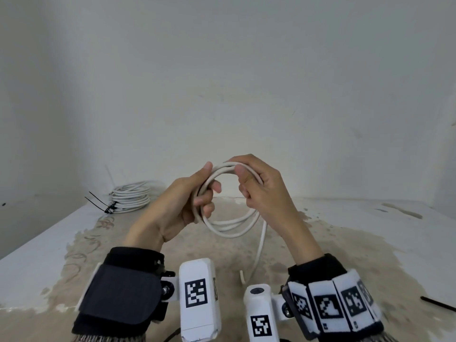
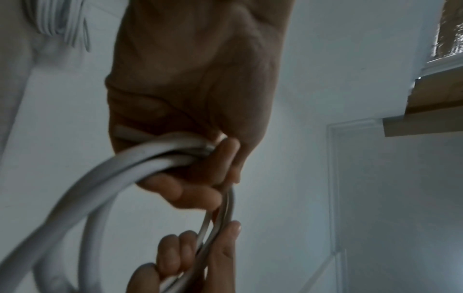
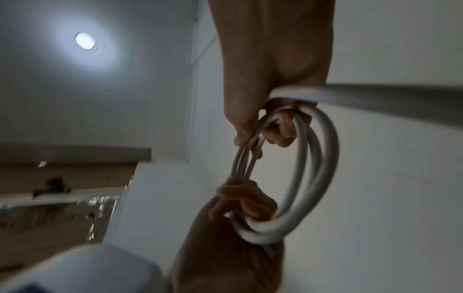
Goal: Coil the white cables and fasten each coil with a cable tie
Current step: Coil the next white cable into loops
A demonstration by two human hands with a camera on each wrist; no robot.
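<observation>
Now L hand [image 1: 190,201] & R hand [image 1: 259,186] both grip white cable coil [image 1: 229,225]; tail end cut off below.

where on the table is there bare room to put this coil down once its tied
Bare table right of the hanging cable tail, short of the black tie at the right edge. Also bare left front. The far left corner holds the tied coils.
</observation>
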